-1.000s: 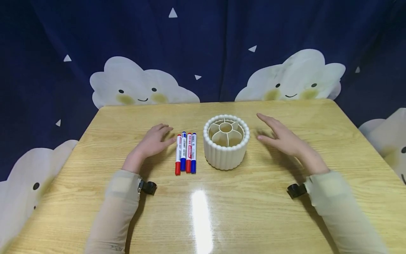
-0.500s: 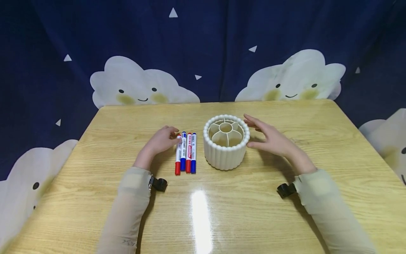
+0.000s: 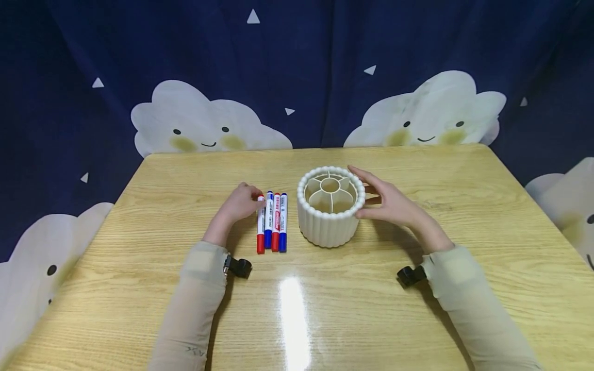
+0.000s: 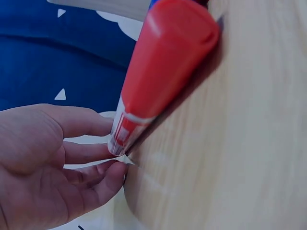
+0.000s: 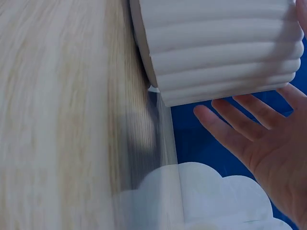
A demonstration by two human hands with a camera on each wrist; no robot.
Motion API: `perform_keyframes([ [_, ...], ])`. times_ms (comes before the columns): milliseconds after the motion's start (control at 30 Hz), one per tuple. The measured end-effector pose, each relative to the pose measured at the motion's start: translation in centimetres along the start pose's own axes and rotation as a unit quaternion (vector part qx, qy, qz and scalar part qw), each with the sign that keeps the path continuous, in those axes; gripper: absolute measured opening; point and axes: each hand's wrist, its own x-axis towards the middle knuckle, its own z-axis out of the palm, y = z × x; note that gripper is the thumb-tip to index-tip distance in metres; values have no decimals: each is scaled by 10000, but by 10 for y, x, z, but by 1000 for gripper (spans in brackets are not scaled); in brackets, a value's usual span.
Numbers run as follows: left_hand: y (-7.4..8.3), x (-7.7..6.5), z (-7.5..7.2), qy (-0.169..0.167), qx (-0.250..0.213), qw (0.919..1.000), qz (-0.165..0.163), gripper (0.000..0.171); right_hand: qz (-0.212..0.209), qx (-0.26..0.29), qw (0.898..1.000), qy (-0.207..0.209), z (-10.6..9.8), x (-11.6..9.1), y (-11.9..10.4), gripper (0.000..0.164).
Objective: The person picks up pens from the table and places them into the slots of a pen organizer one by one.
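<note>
A red-capped whiteboard marker (image 3: pixel 261 226) lies at the left end of a row with another red marker (image 3: pixel 276 224) and two blue ones. My left hand (image 3: pixel 240 202) curls its thumb and fingers around that marker's far end. The left wrist view shows its red cap (image 4: pixel 168 57) up close, the fingertips at the opposite end. A white ribbed pen holder (image 3: pixel 327 229), round with divided compartments, stands upright beside the row. My right hand (image 3: pixel 390 202) spans its right side, thumb in front and fingers behind. Those fingers (image 5: pixel 240 120) look fairly straight against the ribbed wall.
All of this is on a light wooden table (image 3: pixel 343 304). A dark blue curtain (image 3: pixel 320 62) with white clouds hangs behind its far edge. Each wrist wears a small black camera.
My left hand has moved right to the end of the leftmost red marker, its fingers curling in. My right hand has moved left to the pen holder. Markers and holder stay in place.
</note>
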Motion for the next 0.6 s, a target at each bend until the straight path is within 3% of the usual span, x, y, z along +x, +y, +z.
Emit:
perform_keyframes([
  [233,2,0,0,33,-580,9979,-298,40,46,221,9997,46,2,3,-1,90],
  [600,5,-2,-3,126,-885,9955,-309,38,140,382,9991,73,2,2,-2,86],
])
